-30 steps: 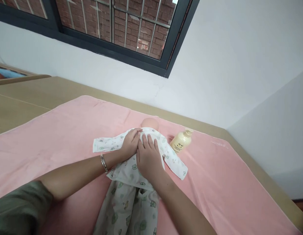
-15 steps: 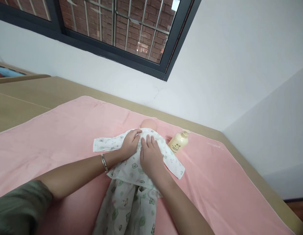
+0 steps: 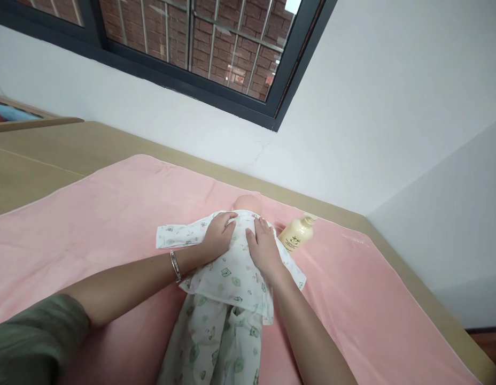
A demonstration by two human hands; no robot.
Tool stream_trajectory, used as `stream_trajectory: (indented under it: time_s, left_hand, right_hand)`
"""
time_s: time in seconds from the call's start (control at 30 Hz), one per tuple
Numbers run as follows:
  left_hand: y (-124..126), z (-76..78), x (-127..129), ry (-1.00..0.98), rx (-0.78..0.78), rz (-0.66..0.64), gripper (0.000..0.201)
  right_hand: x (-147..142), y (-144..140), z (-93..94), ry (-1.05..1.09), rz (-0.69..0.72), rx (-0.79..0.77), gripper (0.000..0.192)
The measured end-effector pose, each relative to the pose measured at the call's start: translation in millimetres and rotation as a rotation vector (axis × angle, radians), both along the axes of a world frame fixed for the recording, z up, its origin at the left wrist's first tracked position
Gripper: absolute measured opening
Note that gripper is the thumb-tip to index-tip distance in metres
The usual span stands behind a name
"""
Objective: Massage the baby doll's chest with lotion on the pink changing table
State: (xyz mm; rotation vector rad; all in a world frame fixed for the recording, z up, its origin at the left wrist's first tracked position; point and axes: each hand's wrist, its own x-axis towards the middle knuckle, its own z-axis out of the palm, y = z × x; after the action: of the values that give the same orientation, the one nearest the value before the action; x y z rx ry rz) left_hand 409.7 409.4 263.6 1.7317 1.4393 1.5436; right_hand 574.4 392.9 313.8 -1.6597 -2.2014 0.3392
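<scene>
The doll's printed trousers [image 3: 216,342] run off the bottom edge, its length lying straight away from the person on the pink blanket [image 3: 91,214]. On its shirt [image 3: 232,272] both hands lie flat, grip open, clasping nothing: left hand [image 3: 218,235], right hand [image 3: 266,247]. Beyond, the doll's head [image 3: 248,203] is half hidden; a lotion bottle [image 3: 296,234] lies right.

The blanket [image 3: 111,214] lies on the table [image 3: 39,160], short of its far edge. The doll [image 3: 248,204] lies on the blanket, head toward the far edge, legs toward the near edge. The left hand [image 3: 219,235] and right hand [image 3: 264,247] rest side by side on the doll's shirt [image 3: 232,272]. The bottle [image 3: 296,234] lies just right of the doll, near the far edge
</scene>
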Motion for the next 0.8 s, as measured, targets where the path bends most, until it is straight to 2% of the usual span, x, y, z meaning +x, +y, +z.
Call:
stream_trajectory:
  time_s: [0.33,0.47,0.63,0.8]
  left_hand:
    - [2.3,-3.7,0.6,0.07,0.039,0.021,0.032]
    - [-1.1,0.3,2.4,0.236,0.088,0.104,0.036]
    - [-17.2,7.7,10.5,0.595,0.104,0.037,0.036]
    - [-16.8,8.2,9.7,0.61,0.096,0.049,0.039]
  right_hand:
    - [3.9,4.6,-2.1,0.007,0.025,-0.02,0.063]
    - [3.1,3.3,-2.2,0.001,-0.023,-0.038,0.069]
    - [0.9,0.6,-2.7,-0.014,-0.085,-0.054,0.074]
    - [0.5,0.5,-1.7,-0.057,-0.086,-0.037,0.07]
